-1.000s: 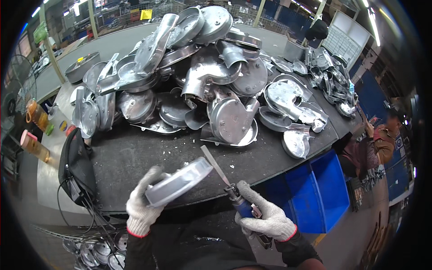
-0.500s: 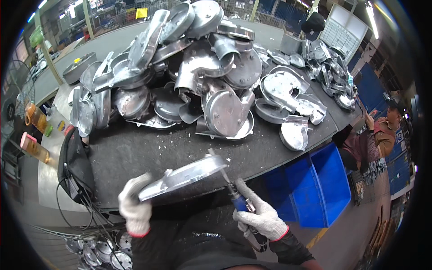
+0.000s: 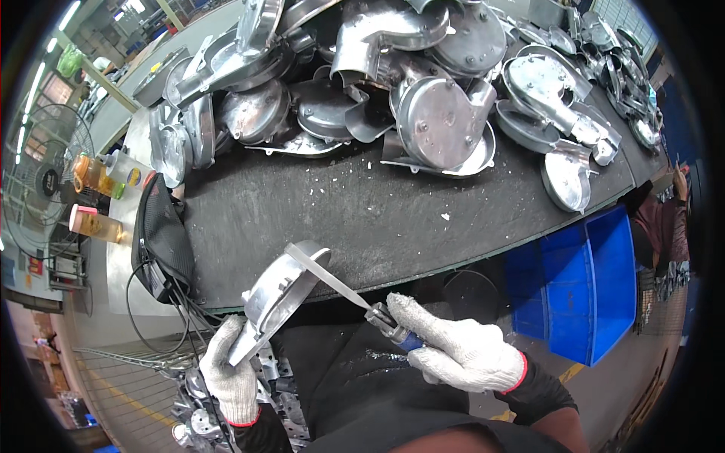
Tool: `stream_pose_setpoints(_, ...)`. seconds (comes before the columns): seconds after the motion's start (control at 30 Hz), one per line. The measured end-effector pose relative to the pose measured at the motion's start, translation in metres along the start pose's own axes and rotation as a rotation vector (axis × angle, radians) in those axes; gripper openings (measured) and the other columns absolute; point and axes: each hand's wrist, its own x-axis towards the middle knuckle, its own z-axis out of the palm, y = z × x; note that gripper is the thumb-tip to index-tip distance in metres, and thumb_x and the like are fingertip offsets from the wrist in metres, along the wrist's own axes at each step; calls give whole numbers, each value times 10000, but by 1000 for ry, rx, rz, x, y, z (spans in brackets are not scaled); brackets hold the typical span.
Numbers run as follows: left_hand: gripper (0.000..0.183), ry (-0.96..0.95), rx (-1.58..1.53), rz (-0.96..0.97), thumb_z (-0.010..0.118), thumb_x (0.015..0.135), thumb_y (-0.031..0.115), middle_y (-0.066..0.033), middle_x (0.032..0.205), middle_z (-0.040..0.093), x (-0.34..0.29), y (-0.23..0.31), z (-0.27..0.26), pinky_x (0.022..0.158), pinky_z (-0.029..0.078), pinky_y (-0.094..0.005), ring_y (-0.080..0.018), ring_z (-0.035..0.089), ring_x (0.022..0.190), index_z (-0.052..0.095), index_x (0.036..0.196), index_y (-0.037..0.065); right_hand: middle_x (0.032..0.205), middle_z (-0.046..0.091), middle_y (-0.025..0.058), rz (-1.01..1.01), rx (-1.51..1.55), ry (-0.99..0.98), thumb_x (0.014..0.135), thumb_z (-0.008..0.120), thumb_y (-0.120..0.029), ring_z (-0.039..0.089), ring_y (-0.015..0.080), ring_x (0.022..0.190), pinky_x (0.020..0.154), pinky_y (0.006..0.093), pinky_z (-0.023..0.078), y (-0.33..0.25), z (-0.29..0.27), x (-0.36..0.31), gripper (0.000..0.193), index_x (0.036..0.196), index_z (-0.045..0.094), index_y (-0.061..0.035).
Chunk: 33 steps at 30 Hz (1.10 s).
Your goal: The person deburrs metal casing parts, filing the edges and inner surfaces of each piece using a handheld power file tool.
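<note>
My left hand (image 3: 230, 381), in a white knitted glove with a red cuff, grips the narrow spout end of a silvery round metal casting (image 3: 281, 291). The casting is tilted in the air near the table's front edge. My gloved right hand (image 3: 468, 355) is wrapped round the blue and grey body of a hand-held power file (image 3: 396, 331). Its long flat blade slants up to the left and lies against the casting's round rim. Part of the tool's body is hidden by my fingers.
Similar castings (image 3: 445, 121) are heaped across the dark tabletop (image 3: 302, 208). A black bag (image 3: 162, 241) and drink bottles (image 3: 97, 223) stand at the left. Blue bins (image 3: 570, 291) sit right of the table, near another person (image 3: 664, 219). More metal parts (image 3: 200, 423) lie below left.
The casting has been swung more upright and brought nearer to me. The file blade has moved left along its rim. My view has shifted left and downward.
</note>
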Motion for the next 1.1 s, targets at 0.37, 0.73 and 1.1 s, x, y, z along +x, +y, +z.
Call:
stream_pose_setpoints(0.37, 343, -38, -77, 42, 670, 857, -143, -230, 1298, 677, 2, -17, -7, 1076, 526, -428, -321, 664, 1214, 683, 1196, -99, 1316, 706, 116, 35, -285, -153, 1004, 583, -203, 724, 179, 747, 789, 337, 609, -17, -20, 5, 713, 1657, 302, -159)
stream_pose_setpoints(0.73, 368, 35, -313, -31, 671, 855, -176, -179, 1132, 747, 2, 1, 2, 876, 598, -332, -240, 740, 993, 708, 1209, -84, 1323, 699, 107, 113, 154, -417, 980, 667, -185, 700, 146, 836, 731, 277, 578, -18, -18, 10, 729, 1625, 352, -62)
stream_pose_setpoints(1.1, 516, 12, 337, 201, 652, 740, -194, -144, 996, 762, 6, 32, 5, 801, 596, -315, -272, 768, 904, 726, 1206, 15, 716, 628, 45, -183, -1124, 215, 769, 835, -248, 647, 210, 537, 451, 343, 502, -42, -2, 0, 665, 1407, 658, -307)
